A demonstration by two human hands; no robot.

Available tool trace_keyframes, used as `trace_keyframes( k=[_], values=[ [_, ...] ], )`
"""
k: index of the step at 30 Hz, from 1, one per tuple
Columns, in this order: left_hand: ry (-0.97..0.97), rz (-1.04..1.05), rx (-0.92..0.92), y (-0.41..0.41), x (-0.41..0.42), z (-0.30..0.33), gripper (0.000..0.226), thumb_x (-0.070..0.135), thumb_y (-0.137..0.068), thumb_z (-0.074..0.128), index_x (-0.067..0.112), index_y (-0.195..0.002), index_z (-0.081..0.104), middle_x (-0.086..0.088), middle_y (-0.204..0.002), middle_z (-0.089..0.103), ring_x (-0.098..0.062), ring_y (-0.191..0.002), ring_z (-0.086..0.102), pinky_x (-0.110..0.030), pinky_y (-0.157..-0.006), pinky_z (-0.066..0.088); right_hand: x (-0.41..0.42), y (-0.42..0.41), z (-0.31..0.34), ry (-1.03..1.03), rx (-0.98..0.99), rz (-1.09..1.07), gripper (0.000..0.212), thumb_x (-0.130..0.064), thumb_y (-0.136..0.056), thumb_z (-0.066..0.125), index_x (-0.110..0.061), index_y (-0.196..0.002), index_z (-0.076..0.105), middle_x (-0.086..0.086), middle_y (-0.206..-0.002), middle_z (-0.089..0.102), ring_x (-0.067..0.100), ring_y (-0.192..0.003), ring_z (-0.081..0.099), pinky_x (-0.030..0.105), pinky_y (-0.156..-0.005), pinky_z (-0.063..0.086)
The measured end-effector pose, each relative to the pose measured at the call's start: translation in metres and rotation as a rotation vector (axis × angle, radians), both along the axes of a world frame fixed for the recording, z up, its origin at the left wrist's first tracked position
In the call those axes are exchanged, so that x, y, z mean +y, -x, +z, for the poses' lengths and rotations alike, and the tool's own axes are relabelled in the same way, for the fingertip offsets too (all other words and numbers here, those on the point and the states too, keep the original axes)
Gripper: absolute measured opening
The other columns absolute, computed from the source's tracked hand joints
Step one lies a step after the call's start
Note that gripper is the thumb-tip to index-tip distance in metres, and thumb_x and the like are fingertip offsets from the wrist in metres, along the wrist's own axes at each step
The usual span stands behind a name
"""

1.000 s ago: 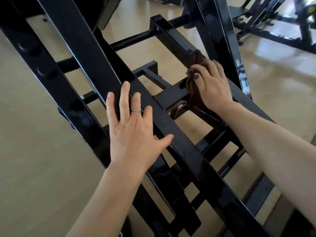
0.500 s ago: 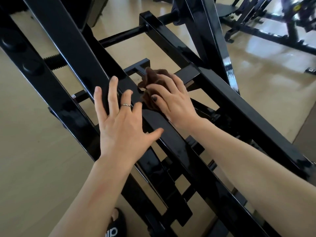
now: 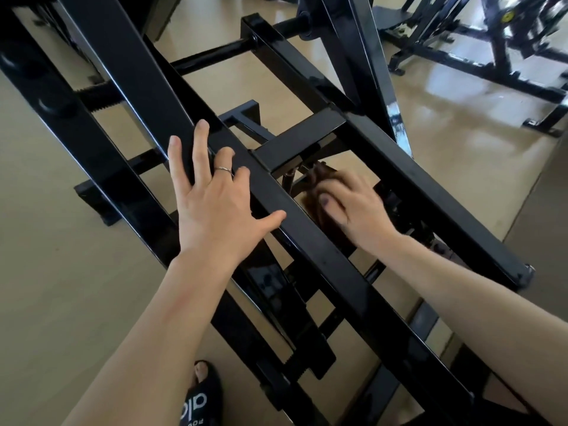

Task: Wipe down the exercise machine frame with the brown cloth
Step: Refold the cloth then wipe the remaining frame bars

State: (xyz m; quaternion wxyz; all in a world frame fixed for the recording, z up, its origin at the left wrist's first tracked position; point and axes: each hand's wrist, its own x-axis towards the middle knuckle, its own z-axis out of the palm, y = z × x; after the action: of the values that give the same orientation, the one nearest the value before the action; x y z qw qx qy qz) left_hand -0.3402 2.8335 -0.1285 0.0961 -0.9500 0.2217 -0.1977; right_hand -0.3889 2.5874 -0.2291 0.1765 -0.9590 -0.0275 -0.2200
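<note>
The brown cloth (image 3: pixel 313 195) is a soft crumpled wad, motion-blurred, sitting down in the gap between two glossy black square-tube bars of the exercise machine frame (image 3: pixel 310 241), just under the short crossbar, with the right hand (image 3: pixel 353 207) curled over it and gripping it. The left hand (image 3: pixel 215 207) lies flat with fingers spread on the nearer slanted bar, holding nothing, a thin ring (image 3: pixel 223 170) on one finger. Around all that there's a shiny beige floor (image 3: pixel 61 302), a black slide sandal (image 3: pixel 201 398) down at the bottom, and more black equipment (image 3: pixel 479 56) top right.
</note>
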Motion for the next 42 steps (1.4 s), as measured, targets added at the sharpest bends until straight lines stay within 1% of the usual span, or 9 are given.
trace_keyframes(
  k=[3, 7, 11, 16, 20, 24, 29, 34, 42],
  values=[
    [-0.007, -0.004, -0.012, -0.001, 0.000, -0.001, 0.092, 0.094, -0.075, 0.032, 0.024, -0.118, 0.073, -0.008, -0.142, 0.055, -0.040, -0.155, -0.002, -0.064, -0.123, -0.004, 0.007, 0.026, -0.027, 0.146, 0.219, 0.092, 0.051, -0.050, -0.110, 0.021, -0.030, -0.127, 0.065, -0.002, -0.130, 0.060, 0.025, -0.118, 0.049, 0.043, -0.100, 0.039],
    [-0.018, -0.003, -0.031, -0.001, 0.001, -0.003, 0.094, 0.095, -0.077, 0.030, 0.023, -0.121, 0.072, -0.007, -0.140, 0.056, -0.040, -0.155, 0.000, -0.064, -0.123, -0.003, 0.003, 0.033, -0.037, 0.105, 0.173, 0.055, 0.049, -0.051, -0.112, 0.019, -0.034, -0.125, 0.062, -0.005, -0.131, 0.058, 0.022, -0.127, 0.042, 0.042, -0.104, 0.035],
    [-0.020, -0.008, -0.041, -0.002, 0.001, -0.004, 0.093, 0.095, -0.076, 0.032, 0.024, -0.121, 0.072, -0.007, -0.140, 0.056, -0.040, -0.155, 0.001, -0.064, -0.123, -0.003, -0.045, 0.039, -0.053, 0.061, 0.170, -0.041, 0.043, -0.051, -0.110, 0.022, -0.034, -0.133, 0.054, 0.000, -0.150, 0.042, 0.032, -0.142, 0.030, 0.054, -0.114, 0.035],
    [-0.035, -0.004, -0.042, -0.002, 0.000, -0.003, 0.093, 0.095, -0.076, 0.032, 0.024, -0.123, 0.071, -0.008, -0.141, 0.055, -0.040, -0.155, -0.001, -0.065, -0.123, -0.003, -0.073, 0.032, -0.054, -0.029, 0.163, -0.127, 0.049, -0.058, -0.108, 0.017, -0.035, -0.134, 0.051, 0.002, -0.154, 0.036, 0.032, -0.142, 0.030, 0.057, -0.111, 0.040],
    [-0.043, 0.005, -0.053, -0.003, 0.000, -0.006, 0.093, 0.096, -0.075, 0.031, 0.025, -0.121, 0.071, -0.007, -0.138, 0.056, -0.041, -0.155, 0.000, -0.064, -0.123, -0.004, -0.046, 0.037, -0.051, -0.181, 0.121, -0.208, 0.044, -0.057, -0.106, 0.026, -0.036, -0.128, 0.058, -0.002, -0.154, 0.038, 0.029, -0.148, 0.019, 0.063, -0.119, 0.027],
    [-0.069, 0.015, -0.055, -0.002, -0.001, -0.004, 0.094, 0.097, -0.074, 0.027, 0.027, -0.120, 0.071, -0.006, -0.138, 0.058, -0.042, -0.155, 0.000, -0.066, -0.122, -0.001, -0.002, 0.043, -0.042, -0.394, 0.274, -0.122, 0.041, -0.058, -0.100, 0.021, -0.049, -0.110, 0.060, -0.014, -0.146, 0.048, 0.019, -0.151, 0.014, 0.051, -0.124, 0.006],
    [-0.083, 0.024, -0.048, -0.002, -0.002, -0.004, 0.094, 0.097, -0.075, 0.024, 0.028, -0.122, 0.070, -0.004, -0.140, 0.056, -0.042, -0.155, -0.003, -0.066, -0.122, -0.004, 0.009, 0.047, -0.049, -0.278, 0.258, 0.000, 0.059, -0.060, -0.103, 0.018, -0.034, -0.124, 0.066, -0.008, -0.144, 0.050, 0.023, -0.150, 0.024, 0.054, -0.124, 0.016],
    [-0.098, 0.014, -0.064, -0.003, 0.001, -0.006, 0.095, 0.096, -0.077, 0.022, 0.028, -0.123, 0.069, -0.005, -0.139, 0.057, -0.042, -0.154, -0.002, -0.066, -0.122, -0.003, -0.012, 0.045, -0.060, 0.022, 0.199, 0.027, 0.037, -0.058, -0.109, 0.022, -0.045, -0.132, 0.048, -0.007, -0.150, 0.039, 0.033, -0.145, 0.028, 0.061, -0.117, 0.030],
    [-0.117, 0.028, -0.081, -0.004, -0.002, -0.008, 0.095, 0.097, -0.076, 0.020, 0.028, -0.119, 0.069, -0.006, -0.137, 0.058, -0.042, -0.155, -0.002, -0.066, -0.122, -0.004, -0.050, 0.034, -0.058, -0.014, 0.198, -0.321, 0.052, -0.069, -0.101, 0.011, -0.045, -0.132, 0.046, -0.001, -0.154, 0.031, 0.034, -0.138, 0.024, 0.069, -0.105, 0.039]
  ],
)
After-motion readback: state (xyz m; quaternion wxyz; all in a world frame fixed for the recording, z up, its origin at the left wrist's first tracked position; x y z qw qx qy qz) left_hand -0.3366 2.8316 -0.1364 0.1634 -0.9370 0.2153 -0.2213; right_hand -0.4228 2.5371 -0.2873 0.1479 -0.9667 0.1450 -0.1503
